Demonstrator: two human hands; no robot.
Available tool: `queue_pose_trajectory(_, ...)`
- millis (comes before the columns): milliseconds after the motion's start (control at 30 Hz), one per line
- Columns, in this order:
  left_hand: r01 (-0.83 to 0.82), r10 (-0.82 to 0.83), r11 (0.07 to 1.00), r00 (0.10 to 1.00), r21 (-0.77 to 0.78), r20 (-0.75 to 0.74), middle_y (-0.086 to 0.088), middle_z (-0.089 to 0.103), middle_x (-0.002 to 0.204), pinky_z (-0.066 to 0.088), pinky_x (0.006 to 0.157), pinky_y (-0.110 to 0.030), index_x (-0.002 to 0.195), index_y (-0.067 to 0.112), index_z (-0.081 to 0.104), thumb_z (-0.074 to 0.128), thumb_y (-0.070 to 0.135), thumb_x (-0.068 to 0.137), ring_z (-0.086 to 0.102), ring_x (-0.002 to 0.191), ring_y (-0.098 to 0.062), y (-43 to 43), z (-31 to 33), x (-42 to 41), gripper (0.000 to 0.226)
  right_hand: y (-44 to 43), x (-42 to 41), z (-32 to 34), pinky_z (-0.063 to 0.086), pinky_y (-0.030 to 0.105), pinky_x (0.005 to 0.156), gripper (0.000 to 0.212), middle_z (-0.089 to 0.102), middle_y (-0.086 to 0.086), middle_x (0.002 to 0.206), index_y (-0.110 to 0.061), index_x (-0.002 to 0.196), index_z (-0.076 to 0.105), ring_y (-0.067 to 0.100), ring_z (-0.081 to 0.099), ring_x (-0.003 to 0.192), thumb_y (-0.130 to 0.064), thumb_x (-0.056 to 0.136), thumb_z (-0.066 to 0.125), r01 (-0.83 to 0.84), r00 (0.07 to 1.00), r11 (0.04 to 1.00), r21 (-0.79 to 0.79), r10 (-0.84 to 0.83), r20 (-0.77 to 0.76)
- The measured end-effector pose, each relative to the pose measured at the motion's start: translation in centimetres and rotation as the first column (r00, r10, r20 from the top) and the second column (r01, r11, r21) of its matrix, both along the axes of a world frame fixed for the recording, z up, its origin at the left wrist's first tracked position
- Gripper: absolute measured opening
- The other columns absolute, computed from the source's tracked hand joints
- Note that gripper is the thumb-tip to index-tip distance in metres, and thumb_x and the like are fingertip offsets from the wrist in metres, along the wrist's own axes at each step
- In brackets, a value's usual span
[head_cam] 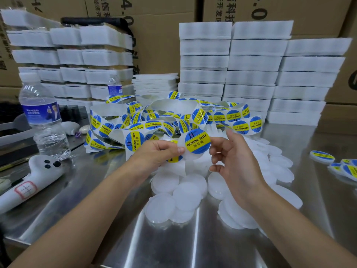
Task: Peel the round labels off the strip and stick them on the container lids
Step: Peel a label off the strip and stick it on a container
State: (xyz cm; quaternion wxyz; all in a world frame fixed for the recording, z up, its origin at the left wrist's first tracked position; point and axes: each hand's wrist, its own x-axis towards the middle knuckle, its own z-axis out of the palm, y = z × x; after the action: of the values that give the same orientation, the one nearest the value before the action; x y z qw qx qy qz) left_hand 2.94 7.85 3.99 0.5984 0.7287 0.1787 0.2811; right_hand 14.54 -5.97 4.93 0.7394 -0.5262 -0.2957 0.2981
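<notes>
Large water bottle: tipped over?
No, the large water bottle stands upright on the steel table, left of the label strip.

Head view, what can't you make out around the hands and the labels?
Head view throughout:
- Strip under the left hand: mostly hidden by its fingers.
- Right hand: pinching the round label or only touching it, unclear.
- Labelled lids: cut off by the right edge.
- Far bottle print: too small.
</notes>
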Motion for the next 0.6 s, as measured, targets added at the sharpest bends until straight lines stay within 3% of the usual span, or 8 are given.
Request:
queue_pose_trajectory(233,-0.006,0.006,1.0,1.0,0.004,-0.014,0.007,0.071,0.065,0.046,0.068,-0.017,0.063,0.027,0.077,0.072,0.048,0.046,0.06,0.062,-0.001,0.07,-0.02,0.02,0.028,0.02,-0.16,-0.22,0.038,0.026,0.057,0.046,0.051,-0.002,0.067,-0.015,0.086,0.072,0.01,0.041,0.057,-0.041,0.095,0.035,-0.027,1.0,0.999,-0.047,0.027,0.003)
queue_pose_trajectory(367,0.0,0.001,1.0,1.0,0.031,-0.018,0.009,0.069,0.063,0.044,0.059,-0.009,0.062,0.028,0.076,0.071,0.048,0.049,0.058,0.059,0.001,0.18,-0.16,0.04,0.025,0.0,-0.15,-0.35,0.039,0.026,0.058,0.047,0.053,-0.003,0.068,-0.015,0.088,0.073,0.009,0.043,0.057,-0.041,0.096,0.034,-0.036,0.999,0.997,-0.07,0.038,0.023)
queue_pose_trajectory(600,-0.008,0.008,0.999,1.0,0.032,-0.016,0.009,0.068,0.061,0.042,0.054,-0.007,0.062,0.028,0.076,0.07,0.045,0.051,0.057,0.056,0.003,0.14,-0.15,-0.01,0.021,0.06,-0.14,-0.34,0.04,0.025,0.057,0.048,0.055,-0.002,0.069,-0.014,0.091,0.072,0.009,0.045,0.057,-0.041,0.096,0.032,-0.037,0.999,0.997,-0.075,0.039,0.026)
